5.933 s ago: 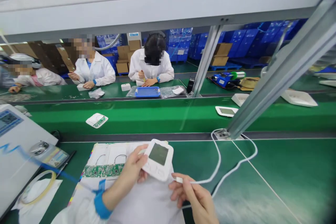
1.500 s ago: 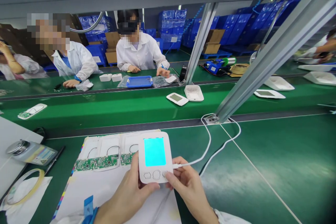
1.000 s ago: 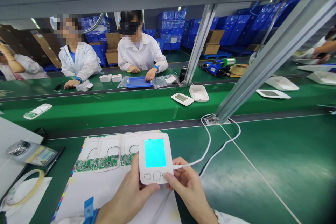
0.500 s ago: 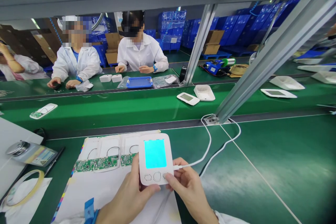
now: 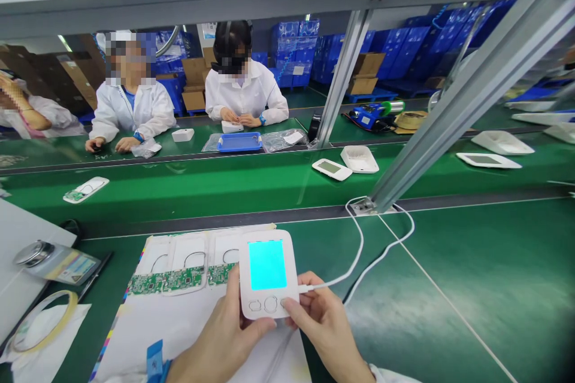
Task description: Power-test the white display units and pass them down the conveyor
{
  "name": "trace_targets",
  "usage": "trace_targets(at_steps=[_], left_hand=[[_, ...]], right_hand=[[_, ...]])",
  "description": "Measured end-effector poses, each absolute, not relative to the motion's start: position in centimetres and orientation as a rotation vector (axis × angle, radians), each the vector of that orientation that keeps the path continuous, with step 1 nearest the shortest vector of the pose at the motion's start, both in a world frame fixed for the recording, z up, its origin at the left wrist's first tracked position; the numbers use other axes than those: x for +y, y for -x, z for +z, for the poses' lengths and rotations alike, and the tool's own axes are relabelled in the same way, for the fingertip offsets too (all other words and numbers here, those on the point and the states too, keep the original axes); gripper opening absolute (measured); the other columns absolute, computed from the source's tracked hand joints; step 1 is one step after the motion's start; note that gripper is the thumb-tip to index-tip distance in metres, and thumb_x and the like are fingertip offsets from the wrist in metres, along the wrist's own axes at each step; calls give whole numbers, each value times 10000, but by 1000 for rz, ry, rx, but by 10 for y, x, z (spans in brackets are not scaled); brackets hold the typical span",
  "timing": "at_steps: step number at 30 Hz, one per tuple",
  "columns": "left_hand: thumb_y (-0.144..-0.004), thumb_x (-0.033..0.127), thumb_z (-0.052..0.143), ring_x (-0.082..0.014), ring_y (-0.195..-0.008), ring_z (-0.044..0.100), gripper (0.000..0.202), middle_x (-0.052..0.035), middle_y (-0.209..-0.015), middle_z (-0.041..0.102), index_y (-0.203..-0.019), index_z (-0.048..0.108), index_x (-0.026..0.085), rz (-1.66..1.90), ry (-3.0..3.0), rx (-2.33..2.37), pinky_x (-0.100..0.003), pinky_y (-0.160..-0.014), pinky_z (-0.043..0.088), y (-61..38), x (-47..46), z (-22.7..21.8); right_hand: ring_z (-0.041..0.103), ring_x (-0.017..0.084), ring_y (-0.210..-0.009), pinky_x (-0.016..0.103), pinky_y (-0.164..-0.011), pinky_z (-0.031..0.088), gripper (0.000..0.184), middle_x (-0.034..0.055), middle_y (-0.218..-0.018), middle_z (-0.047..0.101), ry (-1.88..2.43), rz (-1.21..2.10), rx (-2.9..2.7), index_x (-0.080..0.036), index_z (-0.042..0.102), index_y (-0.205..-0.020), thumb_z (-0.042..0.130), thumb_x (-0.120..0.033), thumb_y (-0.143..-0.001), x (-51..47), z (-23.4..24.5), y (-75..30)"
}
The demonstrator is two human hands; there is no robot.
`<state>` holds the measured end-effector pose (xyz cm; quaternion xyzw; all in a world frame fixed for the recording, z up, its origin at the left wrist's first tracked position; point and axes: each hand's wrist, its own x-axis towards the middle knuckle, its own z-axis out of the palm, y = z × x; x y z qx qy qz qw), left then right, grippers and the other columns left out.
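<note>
- One green workbench (image 5: 449,287) fills the foreground; nothing handled rests its weight there.
- White sheet (image 5: 157,335): flat on the bench. The white device (image 5: 269,276) is held, apparently raised, over its right-hand part.
- White cable (image 5: 332,282): slack, running to the device's right side. Judged light and flexible, though able to tug at its joint.
- Left hand (image 5: 229,323): fingers closed round the device's left edge, thumb along the bottom edge. Fingertips behind are hidden.
- Right hand (image 5: 321,317): bent inward, thumb and fingers taking the lower right corner between them. Index finger lies close to the plug (image 5: 306,289); contact unclear.
- Device body: judged light, rigid plastic, smooth enough to slip. Recommended hold: both side edges, below screen level.
- Screen (image 5: 268,263): lit cyan. Judged the most fragile part; keep pressure off it.
- Plug: appears seated in the right edge. Grip by its stiff body, not the cable; sideways load could strain the socket.
- Front buttons (image 5: 270,304): right-hand one partly under the thumb; whether pressed cannot be told.
</note>
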<state>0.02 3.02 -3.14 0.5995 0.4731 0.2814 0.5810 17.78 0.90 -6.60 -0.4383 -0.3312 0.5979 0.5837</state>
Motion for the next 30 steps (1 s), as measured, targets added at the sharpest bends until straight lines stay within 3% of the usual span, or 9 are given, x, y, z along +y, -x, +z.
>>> trace_targets(at_steps=[8, 13, 18, 25, 30], left_hand=[[-836, 136, 649, -279, -1038, 677, 646, -79, -1222, 715, -1376, 314, 255, 655, -1390, 1139, -345, -789, 521, -1, 28, -31], [-836, 134, 633, -263, -966, 681, 620, -77, -1172, 723, -1350, 305, 244, 639, -1407, 1154, -338, -743, 515, -3, 30, -27], [-838, 120, 641, -276, -1075, 660, 638, -90, -1242, 694, -1361, 299, 250, 648, -1357, 1110, -358, -815, 521, -2, 29, -28], [-937, 269, 585, -263, -957, 676, 420, -70, -1065, 728, -1311, 402, 213, 757, -1466, 1175, -339, -772, 528, 0, 32, -38], [-933, 258, 577, -245, -920, 689, 462, -59, -1051, 732, -1341, 361, 225, 776, -1459, 1178, -328, -786, 540, -1, 32, -35]], right_hand=[[572, 109, -503, 216, -462, 484, 465, -32, -605, 678, 1037, 1387, -755, -224, 579, -772, 894, -552, -673, 9, -64, -175], [609, 138, -546, 246, -493, 510, 482, -13, -636, 702, 1056, 1393, -767, -227, 580, -789, 891, -572, -661, 9, -65, -176], [601, 138, -539, 246, -486, 496, 478, -18, -627, 687, 1058, 1383, -778, -228, 571, -773, 886, -572, -671, 8, -66, -176], [660, 165, -610, 275, -544, 515, 362, 27, -787, 711, 1016, 1386, -935, -214, 621, -902, 767, -540, -843, 5, -77, -179], [670, 175, -609, 278, -533, 502, 370, 30, -780, 688, 1005, 1377, -947, -207, 637, -942, 729, -559, -870, 3, -77, -179]])
